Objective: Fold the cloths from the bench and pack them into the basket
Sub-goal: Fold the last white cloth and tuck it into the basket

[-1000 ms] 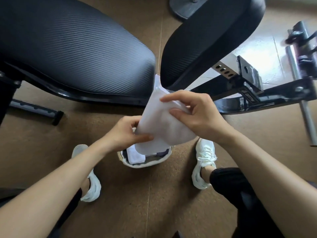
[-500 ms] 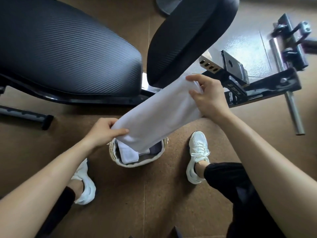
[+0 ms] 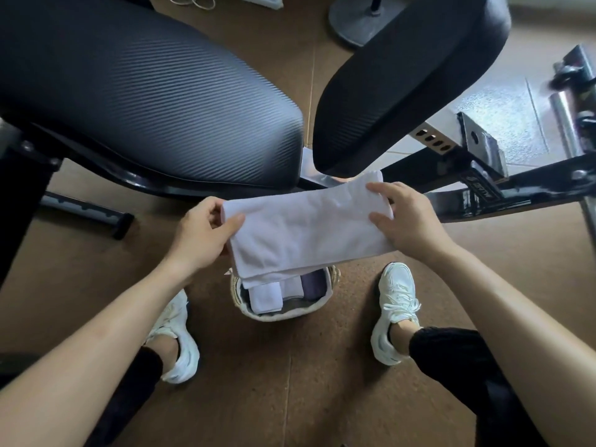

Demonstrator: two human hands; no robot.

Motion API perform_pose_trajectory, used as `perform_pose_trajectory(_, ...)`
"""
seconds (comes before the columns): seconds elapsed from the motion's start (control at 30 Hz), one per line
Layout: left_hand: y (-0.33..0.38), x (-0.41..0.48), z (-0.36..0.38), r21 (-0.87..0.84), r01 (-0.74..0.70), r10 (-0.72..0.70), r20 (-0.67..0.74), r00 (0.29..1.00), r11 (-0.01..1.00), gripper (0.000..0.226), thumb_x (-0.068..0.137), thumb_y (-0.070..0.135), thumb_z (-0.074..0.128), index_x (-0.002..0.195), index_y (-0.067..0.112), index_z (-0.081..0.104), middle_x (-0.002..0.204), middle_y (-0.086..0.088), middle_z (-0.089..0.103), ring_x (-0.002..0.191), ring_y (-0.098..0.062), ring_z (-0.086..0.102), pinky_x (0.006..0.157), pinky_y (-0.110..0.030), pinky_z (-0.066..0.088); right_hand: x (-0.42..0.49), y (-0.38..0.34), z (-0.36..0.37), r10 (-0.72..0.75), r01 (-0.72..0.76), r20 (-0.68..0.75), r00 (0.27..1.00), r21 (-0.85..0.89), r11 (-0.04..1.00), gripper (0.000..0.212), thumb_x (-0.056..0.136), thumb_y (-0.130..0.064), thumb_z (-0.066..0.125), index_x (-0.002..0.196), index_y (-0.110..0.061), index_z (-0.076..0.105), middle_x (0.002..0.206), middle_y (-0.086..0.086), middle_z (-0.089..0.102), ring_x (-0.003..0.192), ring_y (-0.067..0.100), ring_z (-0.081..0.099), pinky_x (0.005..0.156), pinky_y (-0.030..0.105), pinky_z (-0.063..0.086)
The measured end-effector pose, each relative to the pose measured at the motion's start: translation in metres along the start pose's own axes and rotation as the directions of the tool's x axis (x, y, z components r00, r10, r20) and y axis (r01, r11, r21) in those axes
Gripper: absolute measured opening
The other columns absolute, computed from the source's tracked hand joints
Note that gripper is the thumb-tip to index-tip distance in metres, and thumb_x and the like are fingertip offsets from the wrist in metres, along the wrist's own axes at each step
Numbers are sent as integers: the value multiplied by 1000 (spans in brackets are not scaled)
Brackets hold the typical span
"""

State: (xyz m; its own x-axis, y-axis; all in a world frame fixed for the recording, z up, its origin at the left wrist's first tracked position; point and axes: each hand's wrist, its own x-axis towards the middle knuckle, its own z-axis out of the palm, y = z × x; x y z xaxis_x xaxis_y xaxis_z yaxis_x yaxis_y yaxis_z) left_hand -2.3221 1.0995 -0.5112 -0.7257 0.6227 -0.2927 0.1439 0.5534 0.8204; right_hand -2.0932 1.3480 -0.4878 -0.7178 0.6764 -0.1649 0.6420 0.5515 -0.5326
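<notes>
A white cloth [image 3: 306, 230] is stretched flat and wide in the air, folded into a long band. My left hand [image 3: 201, 233] pinches its left end and my right hand [image 3: 406, 221] grips its right end. Directly below it on the floor sits a small woven basket [image 3: 283, 314], partly hidden by the cloth. Inside the basket stand a folded white cloth [image 3: 266, 296], a pale one [image 3: 292, 287] and a purple one [image 3: 311, 285]. The black padded bench [image 3: 145, 101] is beyond my hands, with no cloth showing on it.
The bench's second pad [image 3: 409, 79] and its black metal frame [image 3: 516, 191] lie to the right. My feet in white shoes [image 3: 395, 314] flank the basket on brown floor. A round stand base [image 3: 358, 21] sits at the top.
The cloth went from bunched between my close hands to pulled out long at a slant, and now lies level as both hands spread apart above the basket.
</notes>
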Motion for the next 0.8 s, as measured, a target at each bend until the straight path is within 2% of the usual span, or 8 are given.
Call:
perform_pose_trajectory(0.13,9,-2,3,-81,13,-9,47,999,997,18,91,17,74,107,11,67,105,-8,74,102,-32,69,93,-52,56,-4,-13,7,-52,48,60,997,63,997,61,88,-10,72,146,-20,52,129,-2,57,111,19,55,94,34,45)
perform_pose_trajectory(0.2,15,-5,7,-161,49,-34,93,995,986,20,91,11,73,110,10,66,107,-12,74,103,-35,70,89,-53,58,-9,-23,11,-117,109,74,990,102,989,63,89,-10,72,146,-21,51,132,-4,55,111,14,53,92,33,48)
perform_pose_trajectory(0.27,22,-9,11,-224,68,-41,123,992,972,19,93,9,70,111,10,66,106,-12,73,100,-32,71,79,-44,58,-14,-34,18,-200,187,100,975,125,974,63,89,-9,73,147,-22,51,134,-6,53,112,9,50,91,29,49)
perform_pose_trajectory(0.33,29,-12,16,-268,71,-34,142,989,961,17,95,8,67,111,10,65,105,-11,72,92,-20,71,70,-27,58,-19,-43,26,-263,243,133,956,145,959,64,89,-9,73,147,-24,50,137,-8,50,112,8,51,88,23,50)
perform_pose_trajectory(0.4,33,-16,20,-282,80,-36,159,987,956,16,96,11,66,112,12,64,104,-10,71,86,-13,69,63,-22,57,-24,-50,34,-300,271,166,939,178,946,66,89,-10,73,148,-26,48,135,-15,48,107,3,50,85,16,47)
perform_pose_trajectory(0.53,37,-23,27,-299,138,-77,206,975,944,12,99,20,63,111,23,61,100,0,70,83,-13,71,57,-30,56,-32,-60,46,-310,265,231,922,207,942,68,92,-14,71,151,-30,42,141,-17,44,108,-8,42,80,6,41)
perform_pose_trajectory(0.7,45,-32,31,-354,175,-90,243,966,919,19,100,20,62,118,22,57,109,-5,69,90,-14,75,62,-34,61,-37,-73,53,-315,234,240,918,314,920,71,91,-12,71,153,-30,41,143,-15,45,100,-7,52,79,8,47)
perform_pose_trajectory(0.8,51,-35,32,-427,232,-123,269,955,874,25,100,17,61,124,18,53,113,-9,70,93,-19,76,64,-38,62,-40,-82,56,-335,235,229,914,373,897,73,89,-26,76,153,-26,41,143,-12,47,113,-6,53,89,15,53)
